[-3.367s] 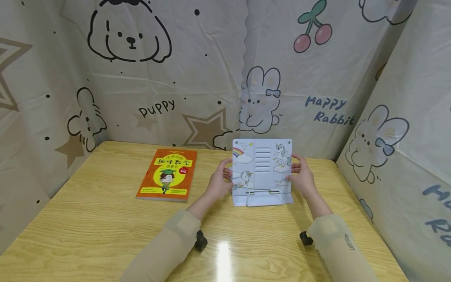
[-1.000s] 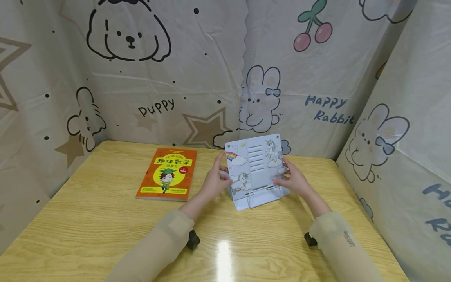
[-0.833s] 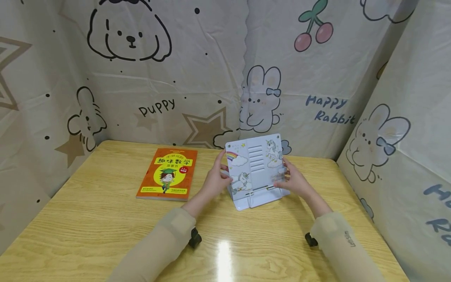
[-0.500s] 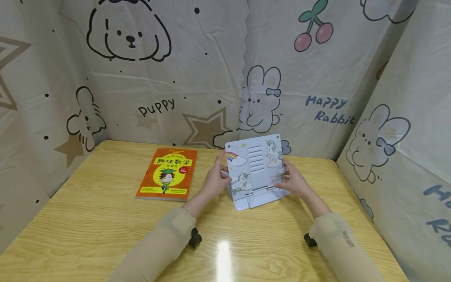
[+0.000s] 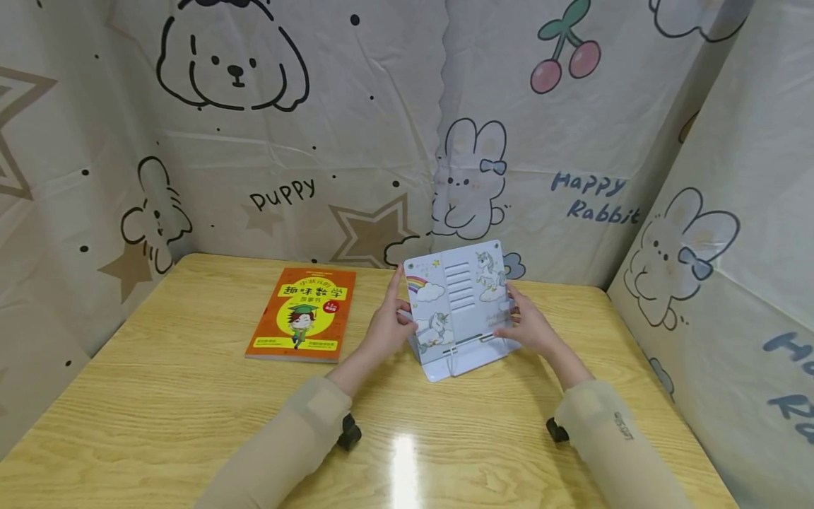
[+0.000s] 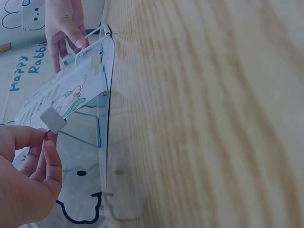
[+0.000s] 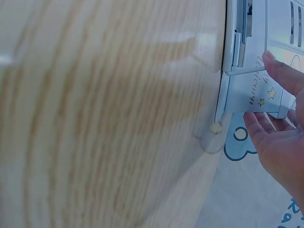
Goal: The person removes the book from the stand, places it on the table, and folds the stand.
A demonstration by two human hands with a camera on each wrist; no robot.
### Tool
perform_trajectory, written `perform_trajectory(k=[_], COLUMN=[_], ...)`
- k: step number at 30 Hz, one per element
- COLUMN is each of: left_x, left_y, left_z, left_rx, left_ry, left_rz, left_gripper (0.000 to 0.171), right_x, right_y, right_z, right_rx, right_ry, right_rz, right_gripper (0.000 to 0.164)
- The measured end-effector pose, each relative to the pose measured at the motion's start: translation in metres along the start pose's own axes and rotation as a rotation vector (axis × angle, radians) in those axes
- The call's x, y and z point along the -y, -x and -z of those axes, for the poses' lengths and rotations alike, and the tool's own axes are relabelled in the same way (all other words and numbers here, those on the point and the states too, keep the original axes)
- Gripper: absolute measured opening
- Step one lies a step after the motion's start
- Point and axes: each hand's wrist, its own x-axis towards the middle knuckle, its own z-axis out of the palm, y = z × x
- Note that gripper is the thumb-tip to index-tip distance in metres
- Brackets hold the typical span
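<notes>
A white book stand with unicorns, clouds and a rainbow stands on the wooden table, its panel leaning back and its front turned at an angle. Wire page holders rise at its lower ledge. My left hand holds its left edge, thumb in front and fingers reaching behind. In the left wrist view, a small white square tab sits at the thumb and fingertip. On the right edge, my right hand grips with its thumb on the front face; its other fingers go round behind. Wire supports show behind the panel.
To the left lies an orange book with a yellow circle and a cartoon graduate on its cover. A printed cloth hangs behind the table and along both sides.
From facing straight forward, the stand has turned so its left side is nearer, and shifted slightly left. Both hands have moved with it. In the last half second its top has edged left.
</notes>
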Motion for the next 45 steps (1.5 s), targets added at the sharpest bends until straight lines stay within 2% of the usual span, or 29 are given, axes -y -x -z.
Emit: perform_trajectory(k=[9,21,29,39,45], left_x=[-0.002,-0.003,-0.006,-0.007,-0.01], left_y=[0.002,0.009,0.015,0.027,0.032], left_z=[0.002,-0.003,-0.004,-0.006,-0.006], left_rx=[0.023,0.008,0.04,0.065,0.057], left_ry=[-0.025,-0.029,-0.001,0.046,0.051], left_rz=[0.008,0.005,0.039,0.043,0.038], left_gripper=[0.107,0.109,0.111,0.11,0.11], right_x=[-0.003,-0.001,0.002,0.002,0.004], right_y=[-0.007,-0.015,-0.017,-0.023,-0.022], right_z=[0.0,0.002,0.001,-0.004,-0.006], right_rx=[0.008,0.017,0.004,-0.001,-0.008], right_ry=[0.008,0.015,0.014,0.05,0.049], right_rz=[0.021,0.077,0.1,0.096,0.091], right_gripper=[0.101,0.099,0.099,0.101,0.1])
